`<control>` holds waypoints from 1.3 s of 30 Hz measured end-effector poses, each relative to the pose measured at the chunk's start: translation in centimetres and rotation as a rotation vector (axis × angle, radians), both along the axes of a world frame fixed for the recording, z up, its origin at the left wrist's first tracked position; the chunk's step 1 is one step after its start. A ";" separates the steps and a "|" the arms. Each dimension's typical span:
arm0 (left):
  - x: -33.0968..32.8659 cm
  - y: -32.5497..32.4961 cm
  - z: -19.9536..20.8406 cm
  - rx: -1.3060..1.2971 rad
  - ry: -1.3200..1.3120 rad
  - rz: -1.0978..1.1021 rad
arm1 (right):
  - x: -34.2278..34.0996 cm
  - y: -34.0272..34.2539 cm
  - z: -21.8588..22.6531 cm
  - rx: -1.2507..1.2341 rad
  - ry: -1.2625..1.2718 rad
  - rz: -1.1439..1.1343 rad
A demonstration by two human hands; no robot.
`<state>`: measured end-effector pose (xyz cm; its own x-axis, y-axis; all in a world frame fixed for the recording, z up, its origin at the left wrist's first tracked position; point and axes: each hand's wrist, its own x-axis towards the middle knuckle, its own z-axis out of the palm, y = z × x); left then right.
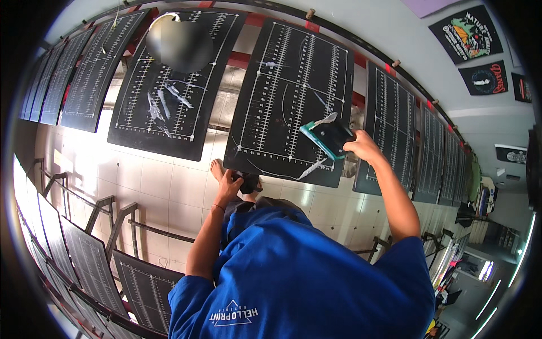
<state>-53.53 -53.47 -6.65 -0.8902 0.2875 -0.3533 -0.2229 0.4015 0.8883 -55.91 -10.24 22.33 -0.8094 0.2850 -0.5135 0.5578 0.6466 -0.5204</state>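
Observation:
My right hand point(364, 147) grips a black flat scraper with teal edges point(330, 135), held tilted over the right front part of a black printing board point(282, 113). The board carries white ruler marks and some pale smears. A whitish residue clings to the scraper's upper corner. Below the board's near left edge, my left hand point(228, 185) has its fingers closed round a dark, crumpled bundle, perhaps a cloth point(247, 182). Whether the scraper touches the board, I cannot tell.
On the neighbouring board to the left point(152, 113) are pale streaks and a blurred round thing with a cream rim point(165, 18). More boards point(389, 124) line a dark rail on both sides. Behind me stand metal frames point(121, 217) with further boards point(147, 282).

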 end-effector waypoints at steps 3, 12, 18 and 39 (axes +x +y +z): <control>-0.3 -1.4 1.0 0.032 0.005 0.063 | -1.2 0.9 -1.3 -0.419 0.071 -0.307; 0.6 -10.6 1.7 -0.104 -0.155 0.351 | -15.5 -3.6 -1.7 -0.552 0.121 -0.414; -1.1 -14.4 3.3 -0.150 -0.184 0.373 | -35.3 -15.8 -3.2 -0.090 0.454 0.139; -16.1 -26.8 0.0 -0.303 -0.522 0.136 | -1.4 -14.6 -0.7 0.648 0.475 -0.168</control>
<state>-69.60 -80.27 -6.66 -0.5992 0.0023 -0.8006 -0.6644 0.5565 0.4989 -57.32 -24.82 21.61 -0.8192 0.5441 0.1812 0.4884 0.8276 -0.2768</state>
